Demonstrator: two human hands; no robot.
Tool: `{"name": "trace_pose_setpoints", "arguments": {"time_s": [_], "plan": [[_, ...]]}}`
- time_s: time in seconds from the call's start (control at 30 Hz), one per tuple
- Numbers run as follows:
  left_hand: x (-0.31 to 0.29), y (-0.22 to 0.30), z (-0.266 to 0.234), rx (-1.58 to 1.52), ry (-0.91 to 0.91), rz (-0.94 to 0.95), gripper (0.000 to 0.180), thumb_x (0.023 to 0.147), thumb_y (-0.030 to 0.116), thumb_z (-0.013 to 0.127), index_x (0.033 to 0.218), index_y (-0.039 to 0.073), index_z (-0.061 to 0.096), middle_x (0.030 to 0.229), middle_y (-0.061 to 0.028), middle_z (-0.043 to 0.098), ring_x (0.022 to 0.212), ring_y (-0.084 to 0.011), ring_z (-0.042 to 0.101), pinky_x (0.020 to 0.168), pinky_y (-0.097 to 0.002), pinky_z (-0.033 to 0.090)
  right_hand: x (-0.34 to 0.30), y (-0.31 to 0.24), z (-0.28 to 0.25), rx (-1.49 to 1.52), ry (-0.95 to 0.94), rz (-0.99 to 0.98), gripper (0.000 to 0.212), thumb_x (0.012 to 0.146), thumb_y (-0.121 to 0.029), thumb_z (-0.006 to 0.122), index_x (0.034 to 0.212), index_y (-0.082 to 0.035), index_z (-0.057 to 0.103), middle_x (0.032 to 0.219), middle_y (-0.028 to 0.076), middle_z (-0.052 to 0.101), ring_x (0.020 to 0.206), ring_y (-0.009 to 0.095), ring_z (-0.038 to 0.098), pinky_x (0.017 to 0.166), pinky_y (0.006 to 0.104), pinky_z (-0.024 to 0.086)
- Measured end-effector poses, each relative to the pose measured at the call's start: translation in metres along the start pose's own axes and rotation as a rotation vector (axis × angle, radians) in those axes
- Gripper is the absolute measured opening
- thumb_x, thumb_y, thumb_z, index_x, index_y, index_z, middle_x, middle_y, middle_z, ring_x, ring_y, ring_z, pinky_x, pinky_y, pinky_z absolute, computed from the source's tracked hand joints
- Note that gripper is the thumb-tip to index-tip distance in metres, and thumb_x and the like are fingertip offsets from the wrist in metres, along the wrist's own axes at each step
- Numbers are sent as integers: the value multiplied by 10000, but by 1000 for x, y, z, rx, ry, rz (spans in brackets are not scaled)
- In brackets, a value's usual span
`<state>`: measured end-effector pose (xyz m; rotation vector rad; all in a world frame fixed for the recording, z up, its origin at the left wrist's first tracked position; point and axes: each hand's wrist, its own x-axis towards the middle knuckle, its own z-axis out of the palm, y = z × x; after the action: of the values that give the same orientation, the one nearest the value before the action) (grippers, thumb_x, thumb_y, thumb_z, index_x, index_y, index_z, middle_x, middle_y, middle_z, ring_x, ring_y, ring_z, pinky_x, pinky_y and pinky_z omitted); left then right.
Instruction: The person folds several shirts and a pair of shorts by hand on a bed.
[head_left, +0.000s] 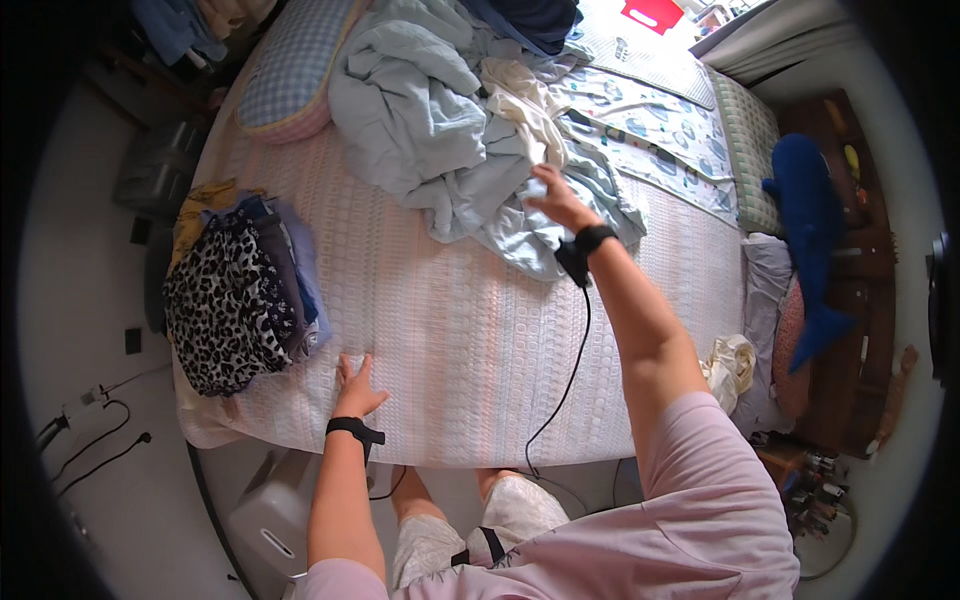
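My left hand (357, 388) is spread over the near left part of the bed, on or just above the pale textured bedspread (400, 300). It lies nearest to a stack of folded clothes (228, 310) topped with a black-and-white leopard print piece. My right hand (565, 203) reaches far forward, thumb apart from the curled fingers. Under it spreads a crumpled light blue quilt (420, 110). The lower end of a cream cloth (527, 105) comes right up to my right fingertips; whether they touch is hard to tell.
A blue checked pillow (290, 75) rests at the far left. Along the right lie a green checked pillow (748, 145), a blue whale plush (805, 220) and a bunched cream cloth (730, 370). A thin black cable (573, 380) hangs from my right wrist. A white bin-like box (275, 515) stands below the bed's edge.
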<state>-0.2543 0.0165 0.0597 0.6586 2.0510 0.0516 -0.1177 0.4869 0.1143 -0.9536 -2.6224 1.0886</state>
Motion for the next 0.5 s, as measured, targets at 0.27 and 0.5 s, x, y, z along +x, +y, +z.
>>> {"name": "trace_pose_setpoints", "arguments": {"time_s": [0.27,0.5], "plan": [[-16,15,-1,-5,18,66,826,754,459,661,1400,122,273,1447,-284,52,1348,-405,86,1069,-449,220,-239,-155,71,435,-628,-234,665,725,-56,690,1312,-53,378,1371,173,308,1265,321,331,1052,381,305],[-101,25,64,-1227,-671,55,802,844,346,623,1423,75,139,1242,-185,467,1130,-235,475,934,-336,387,-353,-190,137,622,-730,-208,550,714,-25,634,1241,-90,493,1330,166,392,1193,340,423,993,386,349]]}}
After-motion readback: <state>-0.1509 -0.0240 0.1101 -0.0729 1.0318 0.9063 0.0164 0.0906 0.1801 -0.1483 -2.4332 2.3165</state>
